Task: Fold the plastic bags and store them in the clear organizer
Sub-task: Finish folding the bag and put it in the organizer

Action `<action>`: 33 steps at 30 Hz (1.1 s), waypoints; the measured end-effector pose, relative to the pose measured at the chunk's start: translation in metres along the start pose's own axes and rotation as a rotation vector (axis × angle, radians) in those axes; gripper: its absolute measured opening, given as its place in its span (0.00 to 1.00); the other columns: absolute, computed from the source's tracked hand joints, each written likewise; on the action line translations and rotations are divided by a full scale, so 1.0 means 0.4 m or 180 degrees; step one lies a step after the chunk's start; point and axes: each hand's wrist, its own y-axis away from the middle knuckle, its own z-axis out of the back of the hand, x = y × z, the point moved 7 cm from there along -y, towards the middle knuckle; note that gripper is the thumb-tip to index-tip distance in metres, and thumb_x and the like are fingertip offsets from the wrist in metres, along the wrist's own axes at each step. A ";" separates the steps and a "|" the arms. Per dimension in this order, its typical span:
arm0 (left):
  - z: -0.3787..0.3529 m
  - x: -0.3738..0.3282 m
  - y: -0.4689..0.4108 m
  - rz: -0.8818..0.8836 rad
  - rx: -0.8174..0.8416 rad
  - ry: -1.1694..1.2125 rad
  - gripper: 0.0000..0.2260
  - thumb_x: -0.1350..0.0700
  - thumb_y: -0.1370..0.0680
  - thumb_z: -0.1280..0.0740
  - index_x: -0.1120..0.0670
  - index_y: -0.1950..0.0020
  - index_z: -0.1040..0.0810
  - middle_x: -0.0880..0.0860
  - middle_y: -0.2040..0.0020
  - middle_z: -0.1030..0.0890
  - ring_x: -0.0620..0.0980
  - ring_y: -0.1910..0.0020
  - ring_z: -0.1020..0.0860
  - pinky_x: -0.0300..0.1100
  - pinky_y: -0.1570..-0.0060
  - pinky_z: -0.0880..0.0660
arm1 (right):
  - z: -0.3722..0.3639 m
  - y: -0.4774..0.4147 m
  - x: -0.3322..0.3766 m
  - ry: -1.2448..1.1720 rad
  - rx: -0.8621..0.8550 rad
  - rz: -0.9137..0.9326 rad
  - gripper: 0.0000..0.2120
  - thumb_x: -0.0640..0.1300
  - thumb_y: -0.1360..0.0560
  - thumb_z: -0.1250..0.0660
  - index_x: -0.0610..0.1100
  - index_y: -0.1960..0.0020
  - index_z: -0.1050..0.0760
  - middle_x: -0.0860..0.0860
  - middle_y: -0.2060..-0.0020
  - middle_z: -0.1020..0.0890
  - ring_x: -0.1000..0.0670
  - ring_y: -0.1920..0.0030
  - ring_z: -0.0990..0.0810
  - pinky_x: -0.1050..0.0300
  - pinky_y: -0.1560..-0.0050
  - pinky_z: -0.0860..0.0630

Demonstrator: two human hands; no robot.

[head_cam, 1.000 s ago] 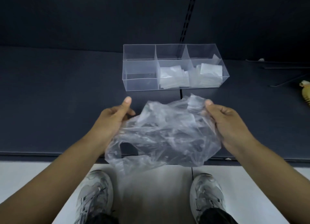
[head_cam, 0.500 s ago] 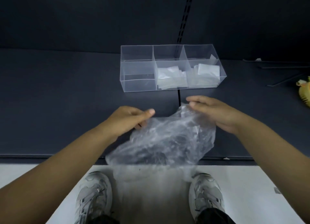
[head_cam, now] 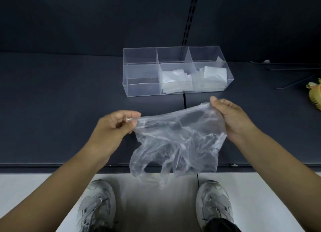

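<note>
Head view: a person's two bare arms reach forward over a dark desk (head_cam: 69,96).
Left hand (head_cam: 114,127): its fingers (head_cam: 133,113) are curled, with thumb and forefinger pinching the left corner of the plastic bag (head_cam: 180,137).
Right hand (head_cam: 232,117): its fingers are bent round the bag's right corner, thumb (head_cam: 214,100) on top, gripping the film.
Bag, place: it is held in the air between the two sets of fingers, above the near edge of the desk, and does not rest on it.
Bag, long axis: the taut upper edge runs from the left fingers to the right fingers and rises toward the right side.
Bag, pointing: the crumpled body hangs down from that edge, and its loose loops point down toward the floor (head_cam: 43,188) between the shoes (head_cam: 97,207).
Clear organizer (head_cam: 142,92): it stands on the desk beyond the fingertips, apart from the bag, with its long axis left to right and three compartments in a row.
Folded bags (head_cam: 173,80): white stacks lie in the middle and right compartments, on the far side of the right fingers.
Yellow object (head_cam: 315,96): it sits at the frame edge, well to the outer side of the right fingers; it is too cropped to identify.
</note>
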 end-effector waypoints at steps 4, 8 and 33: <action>0.052 0.046 -0.009 0.0383 0.0034 -0.0923 0.12 0.61 0.24 0.31 0.45 0.48 0.20 0.50 0.55 0.18 0.47 0.53 0.20 0.34 0.53 0.29 | -0.043 0.006 0.023 -0.0043 0.0408 0.0321 0.12 0.55 0.30 0.32 0.46 0.63 0.25 0.49 0.69 0.20 0.52 0.69 0.23 0.60 0.64 0.23; 0.121 0.049 -0.032 0.0406 -0.0268 -0.2028 0.18 0.57 0.23 0.33 0.49 0.34 0.25 0.55 0.39 0.27 0.55 0.37 0.29 0.47 0.38 0.31 | -0.049 0.030 0.020 0.0336 0.0645 0.0273 0.25 0.63 0.28 0.43 0.45 0.44 0.25 0.46 0.48 0.17 0.49 0.47 0.18 0.57 0.47 0.23; 0.107 0.140 -0.086 0.1337 0.0090 0.1182 0.07 0.55 0.26 0.31 0.56 0.51 0.17 0.55 0.52 0.15 0.48 0.57 0.16 0.40 0.61 0.19 | 0.046 0.023 -0.005 0.1060 0.1193 -0.0367 0.18 0.57 0.27 0.41 0.41 0.57 0.26 0.45 0.55 0.19 0.49 0.52 0.19 0.60 0.51 0.22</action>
